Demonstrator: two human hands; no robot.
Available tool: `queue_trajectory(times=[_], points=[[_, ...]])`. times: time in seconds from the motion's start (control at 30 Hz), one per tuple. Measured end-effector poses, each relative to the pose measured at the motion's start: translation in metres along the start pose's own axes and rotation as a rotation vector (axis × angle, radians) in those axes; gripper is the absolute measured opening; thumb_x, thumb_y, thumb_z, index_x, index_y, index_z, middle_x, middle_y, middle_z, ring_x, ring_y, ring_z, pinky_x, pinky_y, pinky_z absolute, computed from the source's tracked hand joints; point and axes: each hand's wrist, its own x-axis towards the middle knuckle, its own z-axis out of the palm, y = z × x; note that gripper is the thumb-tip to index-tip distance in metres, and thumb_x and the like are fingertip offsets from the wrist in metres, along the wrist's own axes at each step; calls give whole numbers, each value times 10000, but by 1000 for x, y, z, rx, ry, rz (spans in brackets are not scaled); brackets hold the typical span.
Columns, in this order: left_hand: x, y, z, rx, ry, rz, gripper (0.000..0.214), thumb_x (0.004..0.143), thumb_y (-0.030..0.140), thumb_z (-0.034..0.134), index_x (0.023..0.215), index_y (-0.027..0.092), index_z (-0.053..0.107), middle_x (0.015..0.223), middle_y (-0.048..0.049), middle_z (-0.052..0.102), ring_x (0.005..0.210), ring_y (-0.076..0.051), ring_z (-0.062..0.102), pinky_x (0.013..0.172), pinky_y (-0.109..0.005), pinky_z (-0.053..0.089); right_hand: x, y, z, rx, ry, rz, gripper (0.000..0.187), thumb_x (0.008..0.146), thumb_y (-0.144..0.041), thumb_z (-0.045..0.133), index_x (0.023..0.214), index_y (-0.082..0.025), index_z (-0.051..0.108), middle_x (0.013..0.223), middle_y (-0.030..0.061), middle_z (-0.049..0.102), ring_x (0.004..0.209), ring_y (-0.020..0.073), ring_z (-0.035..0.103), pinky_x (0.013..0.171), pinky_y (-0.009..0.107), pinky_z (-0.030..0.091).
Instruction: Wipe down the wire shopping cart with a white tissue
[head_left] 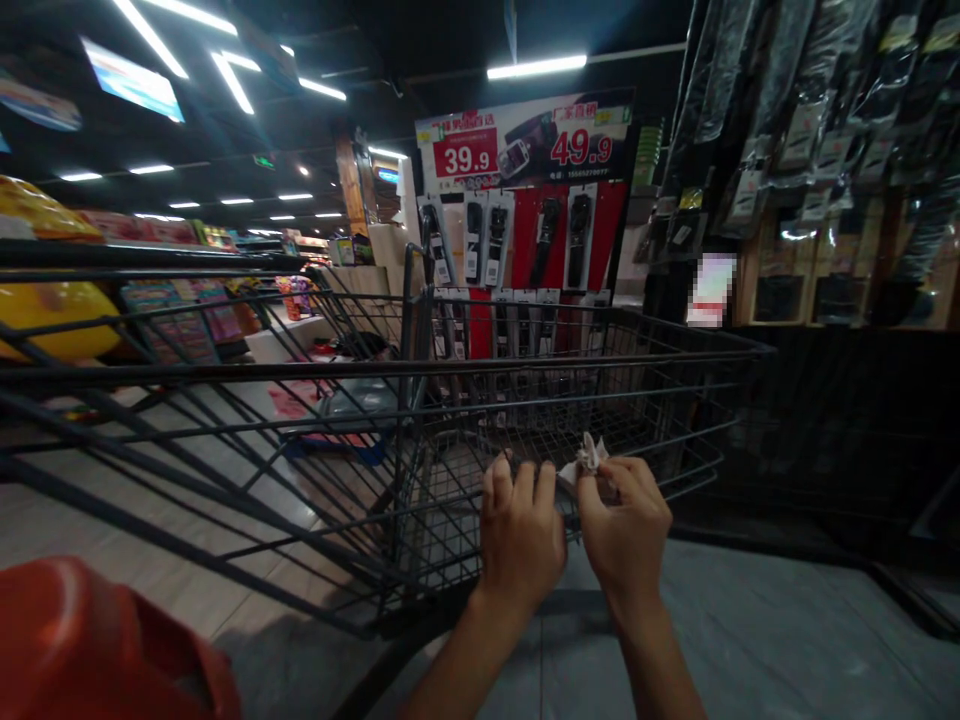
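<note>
A dark metal wire shopping cart (525, 367) stands sideways in front of me. My left hand (523, 525) has its fingers curled round a wire on the near side of the basket. Just to its right, my right hand (628, 515) pinches a crumpled whitish cloth (590, 455) against the same side. Whether that is fabric or paper I cannot tell. The cloth sticks up above the thumb and fingers, and its lower part is hidden by the hand. The fingertips of my left hand are partly hidden behind its knuckles.
A red plastic object (67, 640) is close at the lower left. Behind the cart, packaged belts hang on a red display (525, 240) under a price sign (525, 150). More packaged goods hang on the dark rack (825, 150) at right. Grey floor tiles (787, 620) lie below.
</note>
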Motion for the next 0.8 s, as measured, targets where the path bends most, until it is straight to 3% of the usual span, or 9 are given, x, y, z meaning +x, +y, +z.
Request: queue_trajectory(times=[0.2, 0.3, 0.43, 0.63, 0.8], points=[[-11, -1, 19, 50, 90, 13, 376, 739, 128, 537, 1104, 184, 606, 880, -55, 593, 998, -255, 489, 920, -392, 390, -3, 27, -14, -230, -200, 99, 191, 783, -254, 572, 620, -184, 644, 618, 34, 596, 518, 153, 528, 516, 288, 379], [-9, 0, 18, 48, 93, -9, 371, 732, 111, 538, 1087, 188, 614, 870, -52, 584, 983, -248, 485, 924, -383, 378, 3, 30, -23, -209, -71, 103, 186, 799, -282, 566, 714, -154, 670, 686, 56, 627, 574, 168, 564, 568, 298, 424], [-9, 2, 17, 32, 81, -29, 378, 726, 106, 538, 1087, 189, 614, 880, -53, 586, 998, -252, 479, 929, -384, 369, 15, 12, -24, -51, 130, 2, 179, 846, -268, 552, 905, -147, 670, 855, 79, 638, 753, 176, 602, 672, 300, 475], [-9, 2, 12, 27, 36, -25, 405, 735, 122, 528, 1127, 198, 596, 895, -57, 586, 1010, -249, 486, 920, -394, 378, 7, 12, 2, -6, 83, 16, 168, 867, -234, 520, 879, -155, 667, 834, 68, 605, 748, 175, 593, 693, 324, 492], [-9, 0, 9, 29, 11, -9, 415, 746, 121, 513, 1145, 204, 590, 895, -55, 586, 993, -245, 496, 913, -401, 388, 6, 21, 1, -51, 48, 29, 148, 832, -213, 538, 763, -156, 656, 764, 50, 587, 658, 155, 566, 626, 295, 469]])
